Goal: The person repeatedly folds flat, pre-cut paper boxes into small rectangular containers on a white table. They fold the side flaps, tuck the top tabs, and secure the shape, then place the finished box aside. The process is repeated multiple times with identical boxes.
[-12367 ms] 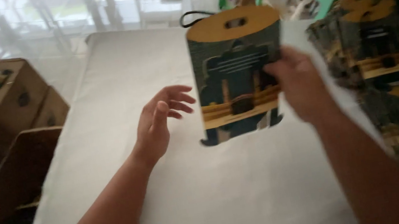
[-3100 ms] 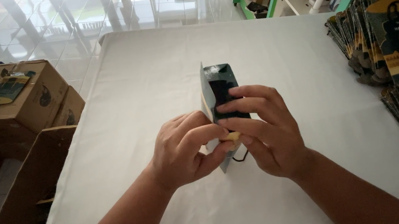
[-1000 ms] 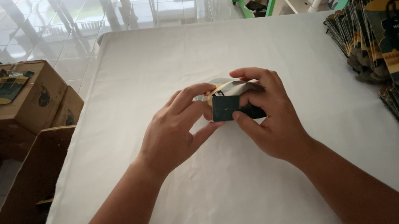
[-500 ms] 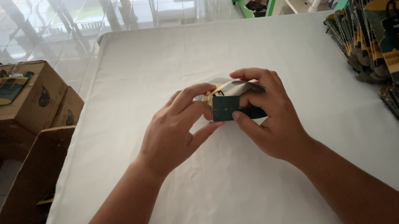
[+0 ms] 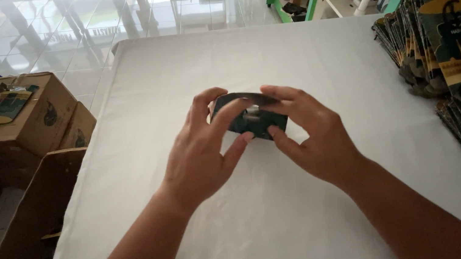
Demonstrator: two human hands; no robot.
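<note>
Both hands are pinching a dark folded package (image 5: 252, 117) above the middle of the white table (image 5: 291, 46). It is lying flat, long axis running nine to three, the left hand (image 5: 201, 156) gripping its nine o'clock end and the right hand (image 5: 311, 135) its three o'clock end, equally near.

The tall yellow-topped dark cardboard package (image 5: 250, 117), once held high in the upper right of the frame by the right hand (image 5: 311, 135) alone, is now down at frame centre, turned flat and squeezed short. The left hand (image 5: 200, 153), open and empty back then, now grips its left edge. Over the last second, both hands have barely shifted.
</note>
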